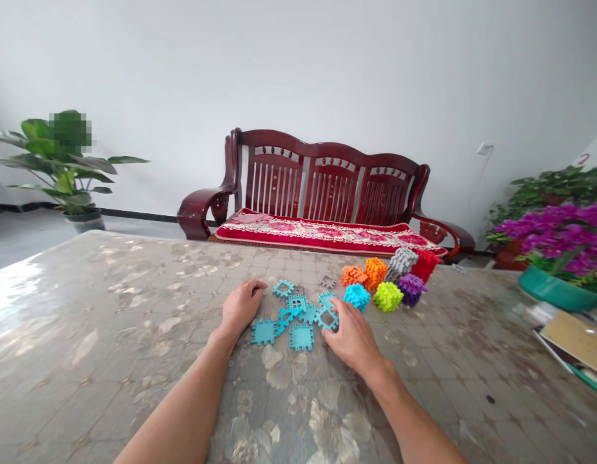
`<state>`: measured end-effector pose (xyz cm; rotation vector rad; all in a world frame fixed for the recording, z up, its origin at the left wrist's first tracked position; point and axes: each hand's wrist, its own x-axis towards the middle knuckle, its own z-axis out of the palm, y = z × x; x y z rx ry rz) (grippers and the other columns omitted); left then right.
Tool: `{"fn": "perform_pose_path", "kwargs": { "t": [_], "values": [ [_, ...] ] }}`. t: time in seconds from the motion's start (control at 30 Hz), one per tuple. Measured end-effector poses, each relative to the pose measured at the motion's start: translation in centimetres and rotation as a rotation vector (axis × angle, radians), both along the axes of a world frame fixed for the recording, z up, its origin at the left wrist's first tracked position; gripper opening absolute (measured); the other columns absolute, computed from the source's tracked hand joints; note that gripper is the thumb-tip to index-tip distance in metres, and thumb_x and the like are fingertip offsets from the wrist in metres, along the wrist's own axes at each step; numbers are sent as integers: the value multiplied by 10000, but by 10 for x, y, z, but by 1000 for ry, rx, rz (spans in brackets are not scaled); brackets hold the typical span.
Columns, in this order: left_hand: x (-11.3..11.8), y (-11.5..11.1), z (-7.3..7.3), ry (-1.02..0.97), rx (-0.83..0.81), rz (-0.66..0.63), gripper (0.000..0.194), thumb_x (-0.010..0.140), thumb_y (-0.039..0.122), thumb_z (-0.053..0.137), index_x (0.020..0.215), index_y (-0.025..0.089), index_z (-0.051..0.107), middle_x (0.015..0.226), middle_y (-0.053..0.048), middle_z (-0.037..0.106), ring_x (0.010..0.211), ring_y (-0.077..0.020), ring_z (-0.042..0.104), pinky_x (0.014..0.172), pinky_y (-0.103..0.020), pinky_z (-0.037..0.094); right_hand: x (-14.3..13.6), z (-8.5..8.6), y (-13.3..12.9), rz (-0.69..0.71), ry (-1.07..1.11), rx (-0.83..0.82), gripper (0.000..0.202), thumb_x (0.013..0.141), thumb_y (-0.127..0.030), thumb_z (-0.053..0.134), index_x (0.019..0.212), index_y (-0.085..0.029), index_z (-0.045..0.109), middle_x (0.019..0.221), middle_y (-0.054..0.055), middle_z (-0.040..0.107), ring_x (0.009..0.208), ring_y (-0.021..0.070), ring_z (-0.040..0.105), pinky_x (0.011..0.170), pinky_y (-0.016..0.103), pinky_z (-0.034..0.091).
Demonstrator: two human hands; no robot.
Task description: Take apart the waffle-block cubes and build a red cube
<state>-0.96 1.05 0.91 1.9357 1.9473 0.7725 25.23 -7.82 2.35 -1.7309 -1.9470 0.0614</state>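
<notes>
- Two bare forearms [185,399] reach in from seven and five o'clock, palms down over a patterned tablecloth [148,361].
- Left hand [241,305], at nine o'clock of the turquoise panels [301,337], rests with wrist bent inward; its fingers are loosely bent and released, with nothing visible in them.
- Right hand [352,335], at four o'clock, angles inward; thumb and forefinger touch an open-framed turquoise panel [320,317] at the cluster's three o'clock side. I cannot tell whether they grip it.
- Turquoise panels: about eight, some overlapping, between the hands.
- Grey panels [327,276]: two, at twelve and one o'clock.
- Coloured blocks [388,296]: seven clumps at two o'clock, namely two orange, one each grey, red, blue, lime, purple.
- Wooden bench [327,187]: one, at twelve o'clock.
</notes>
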Motion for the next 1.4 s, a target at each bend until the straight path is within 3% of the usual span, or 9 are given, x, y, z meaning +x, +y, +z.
{"fn": "perform_pose_path", "kwargs": {
  "t": [0.1, 0.2, 0.37, 0.5, 0.8, 1.03, 1.2, 1.3, 1.4],
  "values": [
    [1, -1, 2, 12, 4, 3, 312, 870, 262, 426, 1016, 275, 701, 1111, -6, 725, 1018, -208, 653, 804, -266, 470, 15, 8, 10, -23, 107, 112, 582, 715, -255, 621, 1285, -167, 537, 1135, 105, 655, 1052, 247, 593, 948, 379, 463],
    [2, -2, 3, 23, 6, 6, 311, 872, 266, 432, 1019, 275, 705, 1114, -11, 725, 1011, -213, 656, 802, -270, 476, 39, 15, 25, -148, 153, 214, 592, 719, -291, 606, 1287, -140, 533, 1112, 127, 651, 1012, 259, 595, 927, 407, 467],
    [1, -1, 2, 26, 4, 9, 300, 873, 274, 442, 1014, 280, 707, 1099, -6, 728, 994, -207, 657, 792, -260, 477, 64, 18, 41, -271, 159, 207, 599, 720, -309, 604, 1294, -150, 539, 1095, 114, 664, 969, 245, 610, 901, 387, 468],
    [0, 0, 1, 22, -1, 2, 305, 871, 279, 435, 1012, 276, 706, 1102, -7, 728, 991, -211, 660, 794, -268, 477, 65, 13, 47, -286, 150, 157, 595, 728, -321, 603, 1289, -127, 549, 1112, 131, 672, 989, 256, 614, 914, 391, 454],
    [0, 0, 0, 12, 3, -3, 304, 870, 272, 430, 1008, 270, 701, 1102, -9, 725, 1005, -210, 657, 811, -270, 471, 65, 5, 49, -298, 120, 206, 601, 742, -338, 606, 1302, -133, 533, 1046, 118, 680, 976, 257, 605, 913, 395, 437],
    [0, 0, 1, 23, -2, 4, 305, 871, 270, 435, 1015, 273, 704, 1105, -9, 728, 998, -210, 661, 804, -268, 473, 62, 9, 43, -311, 27, 205, 554, 749, -308, 612, 1275, -146, 552, 1072, 128, 664, 1004, 274, 579, 918, 407, 422],
    [0, 0, 1, 21, 3, 10, 300, 872, 278, 446, 1012, 280, 710, 1105, -2, 732, 991, -203, 663, 800, -259, 478, 41, 15, 32, -189, -36, 293, 376, 818, -260, 572, 1184, -185, 619, 1087, 104, 666, 1019, 265, 557, 929, 392, 407],
    [1, 0, 1, 15, 3, 8, 303, 871, 277, 443, 1012, 276, 711, 1107, -7, 730, 997, -207, 661, 806, -264, 479, 19, 11, 23, -20, -80, 214, 284, 858, -200, 529, 1111, -215, 658, 1094, 78, 672, 1035, 245, 558, 938, 362, 413],
    [1, 0, 1, 7, 2, 1, 306, 868, 273, 436, 1005, 272, 710, 1102, -10, 729, 1000, -215, 660, 815, -277, 480, 3, 3, 17, 41, -158, 110, 270, 869, -188, 535, 1100, -230, 668, 1124, 76, 665, 1056, 252, 552, 934, 369, 424]
  ]
}}
